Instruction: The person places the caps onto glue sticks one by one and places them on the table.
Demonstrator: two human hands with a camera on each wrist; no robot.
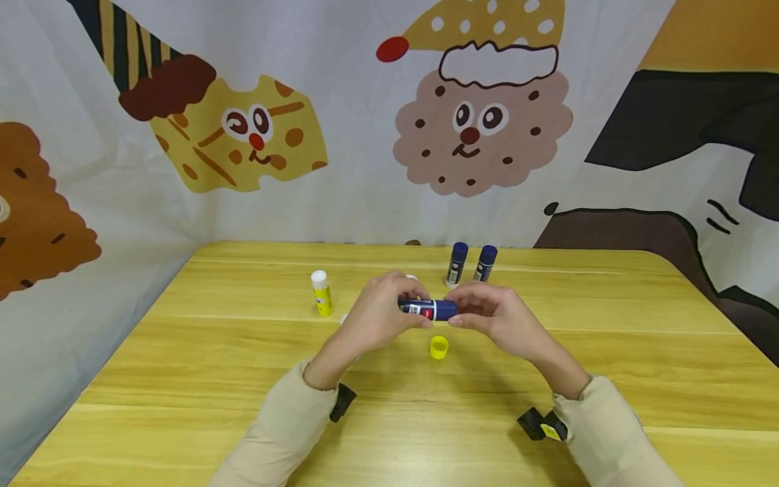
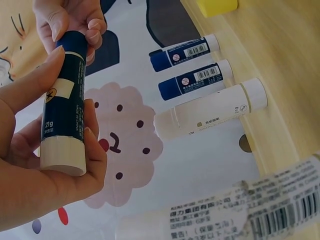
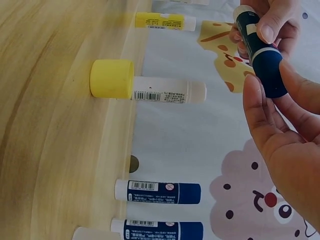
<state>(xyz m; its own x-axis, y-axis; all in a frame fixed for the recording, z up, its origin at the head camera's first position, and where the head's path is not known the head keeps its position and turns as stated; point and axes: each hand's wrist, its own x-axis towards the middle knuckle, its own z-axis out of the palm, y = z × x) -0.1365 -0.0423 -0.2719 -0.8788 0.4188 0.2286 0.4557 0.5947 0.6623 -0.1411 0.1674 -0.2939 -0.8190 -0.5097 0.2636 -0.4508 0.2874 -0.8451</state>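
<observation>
My left hand (image 1: 376,312) grips a dark blue glue stick (image 2: 64,112) by its body, holding it sideways above the table in the head view. Its white base points left and its blue cap (image 1: 447,310) points right. With thumb and fingertips, my right hand (image 1: 506,319) pinches the end of that cap. The right wrist view shows the cap (image 3: 270,72) seated on the tube, the right fingers on both sides of it. Below the hands, a yellow cap (image 1: 439,348) lies on the table, its open side showing.
Two blue glue sticks (image 1: 458,265) stand upright at the back of the wooden table (image 1: 608,352). A yellow glue stick (image 1: 322,293) with a white top stands left of the hands. White glue sticks (image 2: 212,111) stand partly hidden behind the left hand. A cartoon-printed cloth (image 1: 359,122) hangs behind.
</observation>
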